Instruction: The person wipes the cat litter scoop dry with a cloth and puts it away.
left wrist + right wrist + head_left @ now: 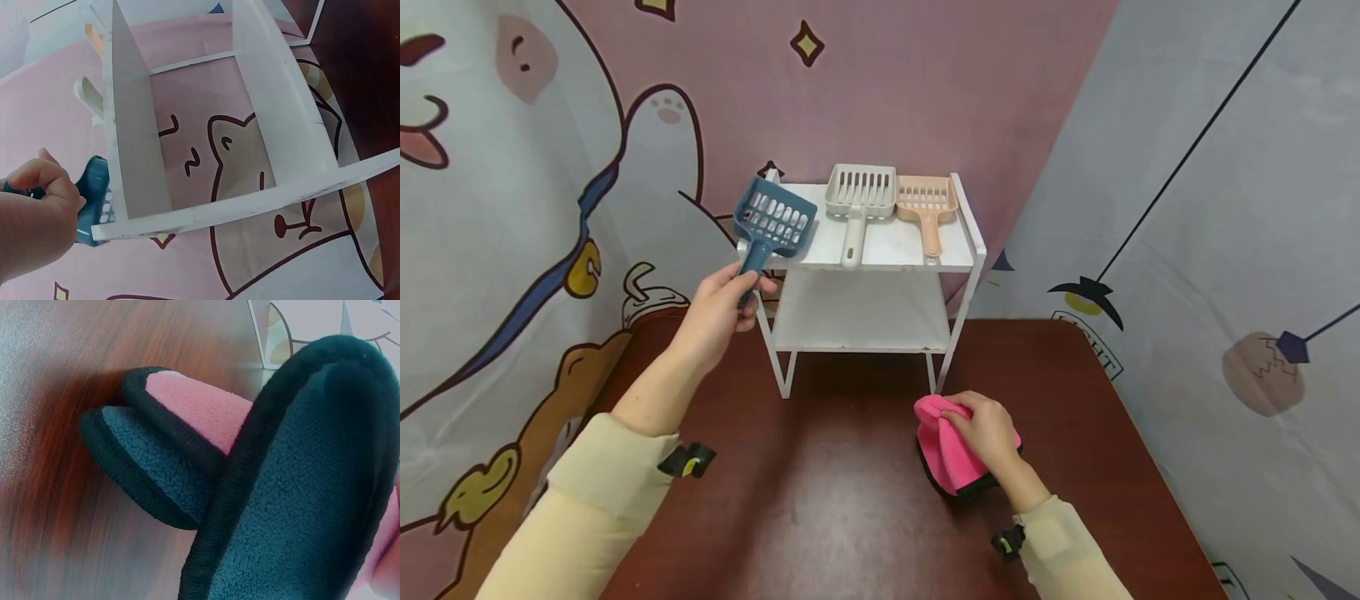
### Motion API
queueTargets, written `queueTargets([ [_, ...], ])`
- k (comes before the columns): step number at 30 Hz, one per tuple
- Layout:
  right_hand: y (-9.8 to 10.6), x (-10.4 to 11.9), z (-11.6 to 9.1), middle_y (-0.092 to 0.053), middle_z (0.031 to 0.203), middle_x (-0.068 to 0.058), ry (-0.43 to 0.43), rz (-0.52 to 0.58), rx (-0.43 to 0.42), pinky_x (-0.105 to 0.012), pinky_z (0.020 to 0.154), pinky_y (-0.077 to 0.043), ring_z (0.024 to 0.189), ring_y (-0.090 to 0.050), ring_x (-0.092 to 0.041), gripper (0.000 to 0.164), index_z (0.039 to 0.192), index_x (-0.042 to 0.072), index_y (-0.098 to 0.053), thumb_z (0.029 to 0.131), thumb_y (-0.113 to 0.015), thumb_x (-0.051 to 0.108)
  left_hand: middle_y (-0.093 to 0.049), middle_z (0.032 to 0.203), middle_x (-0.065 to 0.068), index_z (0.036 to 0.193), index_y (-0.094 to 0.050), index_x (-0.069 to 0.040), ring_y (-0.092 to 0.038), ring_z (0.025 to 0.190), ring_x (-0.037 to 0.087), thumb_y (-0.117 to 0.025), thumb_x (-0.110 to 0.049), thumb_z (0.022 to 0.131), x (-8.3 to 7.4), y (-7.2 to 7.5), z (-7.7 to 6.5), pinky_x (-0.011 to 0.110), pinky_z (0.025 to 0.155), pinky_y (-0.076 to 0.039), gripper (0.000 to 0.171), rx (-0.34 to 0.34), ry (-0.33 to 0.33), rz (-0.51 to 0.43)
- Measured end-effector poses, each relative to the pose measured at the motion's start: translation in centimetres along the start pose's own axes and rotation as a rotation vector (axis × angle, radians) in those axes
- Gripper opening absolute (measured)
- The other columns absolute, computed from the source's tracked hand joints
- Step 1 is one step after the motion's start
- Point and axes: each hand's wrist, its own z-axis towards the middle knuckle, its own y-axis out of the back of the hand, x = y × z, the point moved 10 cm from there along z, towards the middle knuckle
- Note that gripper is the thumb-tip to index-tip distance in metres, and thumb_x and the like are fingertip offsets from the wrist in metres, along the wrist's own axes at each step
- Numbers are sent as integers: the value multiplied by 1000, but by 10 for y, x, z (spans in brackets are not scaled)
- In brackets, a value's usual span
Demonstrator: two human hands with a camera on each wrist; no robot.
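Observation:
My left hand (718,308) grips the handle of a dark blue litter scoop (760,247), its slotted head overlapping the left end of the rack's top shelf in the head view. In the left wrist view, that scoop (94,181) shows beside the shelf edge, its handle mostly covered by my fingers. Low over the brown table, my right hand (992,429) pinches a bright pink cloth (946,450) with black edging. The right wrist view shows the cloth's dark grey-blue fuzzy side (281,500), bunched into folds. A white scoop (855,237) and a peach scoop (930,229) lie on the top shelf.
A white two-tier rack (861,312) stands at the back of the brown table (842,500). Behind and beside it hang cartoon-printed curtains (925,83), close to the table's left and right edges.

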Motion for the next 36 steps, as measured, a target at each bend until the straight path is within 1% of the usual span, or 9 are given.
queueTargets([
  [4, 0, -1, 0, -72, 91, -6, 2, -1, -5, -40, 71, -53, 80, -68, -22, 19, 93, 9, -74, 76, -77, 17, -48, 80, -9, 113, -47, -1, -33, 61, 4, -28, -27, 103, -3, -6, 9, 18, 53, -29, 33, -14, 15, 20],
  [7, 0, 0, 0, -72, 90, -6, 10, 3, -11, -40, 71, -52, 80, -68, -22, 18, 92, 9, -74, 76, -78, 16, -50, 81, -9, 122, -41, 4, -33, 61, 3, -26, -28, 103, -5, -9, 15, 17, 53, -29, 40, -22, 23, 21],
  [9, 0, -1, 0, -72, 90, -6, 15, 5, -16, -40, 71, -53, 80, -68, -22, 19, 92, 9, -74, 75, -78, 16, -49, 80, -7, 123, -41, 6, -33, 60, 3, -25, -29, 103, -7, -11, 19, 16, 53, -29, 43, -28, 27, 16],
  [14, -1, -2, -1, -72, 90, -7, 13, 7, -18, -40, 71, -53, 80, -68, -22, 20, 93, 9, -74, 75, -78, 16, -45, 75, -5, 117, -45, 6, -32, 56, 3, -24, -28, 103, -9, -13, 29, 16, 51, -28, 42, -57, 34, 6],
  [18, 0, -3, -1, -72, 91, -7, 9, 8, -13, -41, 72, -53, 81, -68, -23, 20, 93, 8, -74, 75, -78, 16, -48, 83, -5, 124, -41, 6, -32, 56, 2, -23, -28, 103, -10, -13, 35, 15, 50, -28, 44, -76, 45, 20],
  [22, 0, -4, -1, -72, 91, -7, 11, 2, -15, -41, 72, -53, 81, -68, -23, 20, 93, 8, -74, 75, -78, 16, -46, 85, -3, 128, -40, 5, -29, 54, 4, -22, -31, 103, -12, -11, 41, 17, 49, -26, 48, -86, 70, 66],
  [27, 0, -3, -2, -72, 90, -7, 22, 0, -28, -40, 71, -53, 81, -68, -22, 20, 92, 9, -74, 74, -79, 16, -47, 87, -2, 135, -38, 0, -29, 54, 5, -26, -33, 103, -9, -8, 51, 19, 50, -27, 48, -127, 123, 115],
  [32, 1, -2, -3, -72, 89, -7, 34, 5, -38, -41, 71, -53, 80, -69, -23, 20, 92, 9, -74, 74, -79, 16, -49, 88, -2, 146, -22, -4, -32, 56, 4, -30, -31, 102, -9, -6, 49, 18, 51, -29, 53, -128, 136, 117],
  [36, 1, -5, -3, -72, 89, -6, 22, -2, -40, -40, 70, -53, 79, -68, -23, 20, 92, 9, -74, 73, -79, 16, -51, 87, -4, 147, -19, -3, -34, 57, 4, -27, -31, 102, -10, -4, 41, 17, 51, -29, 53, -82, 126, 144],
])
